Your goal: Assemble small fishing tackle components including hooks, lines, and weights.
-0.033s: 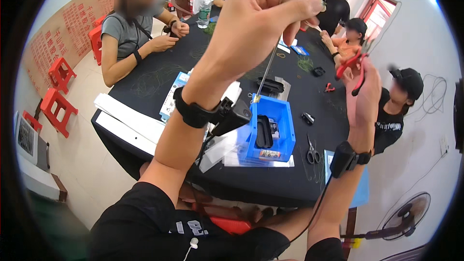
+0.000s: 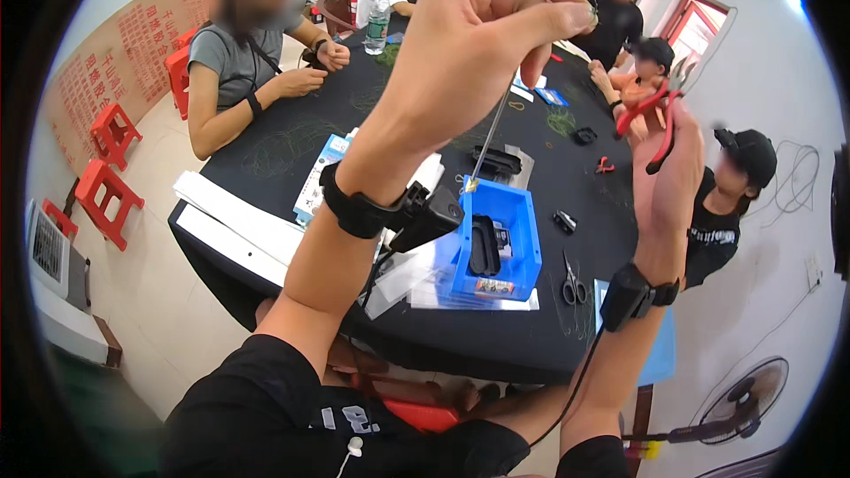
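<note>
My left hand is raised high, with thumb and forefinger pinched together. At those fingertips is a small dark greenish bit, too small to name. A thin metal rod slants from behind this hand down to the rim of a blue bin; whether my fingers touch its upper end is hidden. My right hand, lifted to the right, is closed around red-handled pliers, jaws upward and apart from my left hand. Inside the bin lie a black tray and small packs.
Scissors and a small black object lie right of the bin. White strips cover the table's left edge. Tangled green line is spread on the black cloth. Several people sit around; a fan stands lower right.
My right hand and the pliers have shifted slightly up and to the right. My left hand keeps its pinch, almost unmoved.
</note>
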The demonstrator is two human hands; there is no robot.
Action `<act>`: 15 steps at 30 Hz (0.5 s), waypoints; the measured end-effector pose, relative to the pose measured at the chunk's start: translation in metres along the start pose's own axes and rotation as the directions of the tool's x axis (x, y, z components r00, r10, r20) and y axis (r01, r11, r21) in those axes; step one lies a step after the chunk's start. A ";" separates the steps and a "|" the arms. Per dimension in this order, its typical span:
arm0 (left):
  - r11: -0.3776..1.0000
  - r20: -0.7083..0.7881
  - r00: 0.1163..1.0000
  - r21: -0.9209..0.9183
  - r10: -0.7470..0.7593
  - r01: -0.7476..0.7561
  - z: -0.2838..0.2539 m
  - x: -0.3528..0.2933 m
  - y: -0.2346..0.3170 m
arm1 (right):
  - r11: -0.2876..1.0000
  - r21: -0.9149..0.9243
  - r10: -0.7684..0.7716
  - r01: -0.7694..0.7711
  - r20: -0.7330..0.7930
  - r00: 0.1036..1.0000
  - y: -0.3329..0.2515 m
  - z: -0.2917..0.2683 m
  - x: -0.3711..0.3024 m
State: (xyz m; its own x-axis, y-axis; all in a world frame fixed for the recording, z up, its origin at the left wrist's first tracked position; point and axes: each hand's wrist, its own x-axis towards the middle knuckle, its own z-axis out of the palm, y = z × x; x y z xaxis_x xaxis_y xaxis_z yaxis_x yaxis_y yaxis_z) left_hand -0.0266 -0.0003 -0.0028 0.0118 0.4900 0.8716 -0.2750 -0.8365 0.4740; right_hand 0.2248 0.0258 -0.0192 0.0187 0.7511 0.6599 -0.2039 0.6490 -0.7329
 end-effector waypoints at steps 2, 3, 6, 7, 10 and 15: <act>1.000 -0.051 0.998 0.017 -0.023 0.024 0.001 0.000 -0.001 | 0.972 0.198 -0.146 0.127 0.085 0.986 -0.004 0.031 0.003; 0.999 -0.045 0.999 0.007 -0.031 0.031 0.000 0.000 0.000 | 0.972 0.179 -0.164 0.154 0.044 0.986 -0.001 0.045 0.002; 0.999 -0.064 0.997 0.010 -0.050 0.051 0.000 -0.002 0.009 | 0.914 0.216 -0.367 0.342 0.087 0.926 0.016 0.075 0.008; 0.996 -0.068 0.994 0.020 -0.084 0.085 -0.001 -0.002 0.012 | 0.897 0.137 -0.434 0.421 0.084 0.897 0.022 0.080 0.009; 0.991 -0.074 0.988 0.014 -0.134 0.135 0.000 -0.002 0.017 | 0.800 -0.126 -0.579 0.587 0.091 0.810 0.036 0.079 0.007; 0.981 0.000 0.989 0.132 -0.147 0.145 0.004 -0.005 0.013 | 0.631 -0.258 -0.719 0.732 0.159 0.676 0.054 0.067 0.012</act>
State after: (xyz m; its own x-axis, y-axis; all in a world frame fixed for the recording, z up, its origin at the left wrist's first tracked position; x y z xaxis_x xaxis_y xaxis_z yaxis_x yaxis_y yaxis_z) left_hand -0.0263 -0.0149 -0.0003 0.0518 0.6075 0.7927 -0.1412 -0.7813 0.6080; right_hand 0.1486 0.0620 -0.0399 0.0032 0.0220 0.9998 0.1372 0.9903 -0.0222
